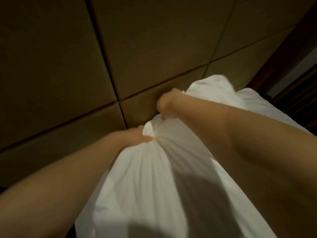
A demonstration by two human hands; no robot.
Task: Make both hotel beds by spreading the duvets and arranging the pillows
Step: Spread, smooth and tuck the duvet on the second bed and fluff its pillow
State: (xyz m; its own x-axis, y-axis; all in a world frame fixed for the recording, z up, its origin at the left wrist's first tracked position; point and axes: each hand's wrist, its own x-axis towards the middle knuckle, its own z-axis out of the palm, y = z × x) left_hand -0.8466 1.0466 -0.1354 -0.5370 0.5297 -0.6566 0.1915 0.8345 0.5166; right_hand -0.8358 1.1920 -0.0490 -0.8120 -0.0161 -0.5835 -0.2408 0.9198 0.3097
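Your left hand and right hand both clutch the bunched top edge of the pillow. You hold it close against the padded headboard, with more white bedding just behind.

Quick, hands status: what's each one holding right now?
Left hand: grips the top edge of the pillow.
Right hand: grips the same edge, fabric bunched.

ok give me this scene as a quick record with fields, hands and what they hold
held item: white pillow, fabric bunched at its top end
left hand: grips the pillow's top end
right hand: grips the same end, further up
behind: brown padded wall panels
far right: more white bedding, kind unclear
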